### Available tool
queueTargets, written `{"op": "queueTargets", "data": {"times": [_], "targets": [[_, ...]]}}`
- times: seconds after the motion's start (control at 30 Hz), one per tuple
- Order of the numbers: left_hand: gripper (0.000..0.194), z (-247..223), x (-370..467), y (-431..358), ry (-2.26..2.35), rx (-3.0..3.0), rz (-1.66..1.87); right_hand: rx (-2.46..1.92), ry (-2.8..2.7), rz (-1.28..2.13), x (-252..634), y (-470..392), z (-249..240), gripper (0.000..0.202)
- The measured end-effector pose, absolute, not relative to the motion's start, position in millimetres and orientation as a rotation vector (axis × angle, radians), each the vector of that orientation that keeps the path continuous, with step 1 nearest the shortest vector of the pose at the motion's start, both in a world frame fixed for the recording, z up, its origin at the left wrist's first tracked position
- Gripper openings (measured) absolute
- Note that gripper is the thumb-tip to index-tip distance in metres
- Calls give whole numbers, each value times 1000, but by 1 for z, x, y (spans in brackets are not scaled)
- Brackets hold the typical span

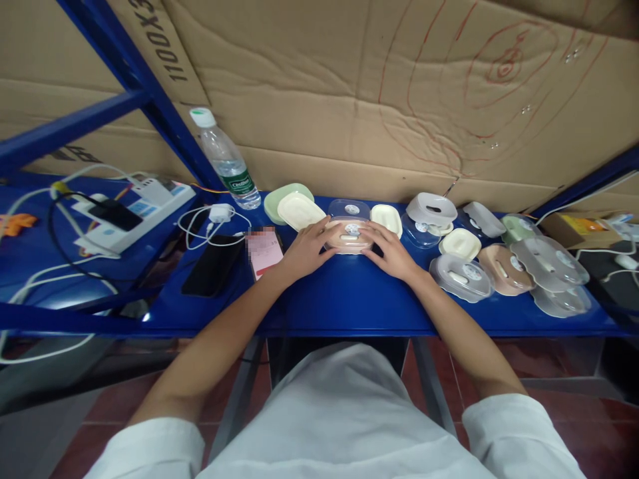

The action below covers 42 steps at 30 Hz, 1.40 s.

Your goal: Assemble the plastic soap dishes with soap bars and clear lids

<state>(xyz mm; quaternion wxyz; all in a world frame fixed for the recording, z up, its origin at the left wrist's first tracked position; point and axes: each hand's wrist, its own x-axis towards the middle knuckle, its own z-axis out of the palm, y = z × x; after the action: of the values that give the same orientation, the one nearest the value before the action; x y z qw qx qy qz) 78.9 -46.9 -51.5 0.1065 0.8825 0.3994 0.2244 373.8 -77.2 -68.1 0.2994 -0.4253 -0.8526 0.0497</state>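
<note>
A peach soap box [348, 241] with a clear lid sits on the blue table between my two hands. My left hand [310, 249] holds its left side, the fingers curved over the lid and the thumb at the front. On the opposite side, my right hand [392, 251] grips it the same way. Just behind it lies a clear lid [348, 207] with a round sticker. A cream oval tray [303, 211] overlaps a green tray [279, 194] beyond my left hand. Another cream tray [387, 216] lies behind my right hand.
To the right, several soap boxes and parts cluster, including a grey box [462, 278], a peach box [505, 268] and stacked clear lids [552, 261]. On the left are a water bottle [229, 166], a dark phone [212, 266], a pink-screened phone [263, 251] and a power strip [134, 219] with cables.
</note>
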Motion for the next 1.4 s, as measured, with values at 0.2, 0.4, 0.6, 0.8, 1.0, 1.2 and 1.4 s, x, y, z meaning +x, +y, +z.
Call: {"op": "queueTargets", "data": {"times": [0.2,0.4,0.6,0.8,1.0,1.2,1.4], "targets": [[62,-49,80,-50,1186,2600,654,-1176,-2283,125,374,-78,-66,56],[61,-49,81,-48,1229,2556,632,-1174,-2315,79,372,-78,-66,55],[61,-47,81,-48,1254,2567,569,-1225,-2366,5,371,-80,-65,56],[58,-45,83,-51,1372,2546,564,-1251,-2387,4,369,-83,-61,56],[59,-46,85,-53,1355,2524,585,-1244,-2346,75,370,-81,-60,55],[59,-47,85,-52,1316,2533,598,-1177,-2311,168,371,-81,-59,54],[59,-52,83,-48,1284,2537,620,-1189,-2342,142,373,-80,-63,64]]}}
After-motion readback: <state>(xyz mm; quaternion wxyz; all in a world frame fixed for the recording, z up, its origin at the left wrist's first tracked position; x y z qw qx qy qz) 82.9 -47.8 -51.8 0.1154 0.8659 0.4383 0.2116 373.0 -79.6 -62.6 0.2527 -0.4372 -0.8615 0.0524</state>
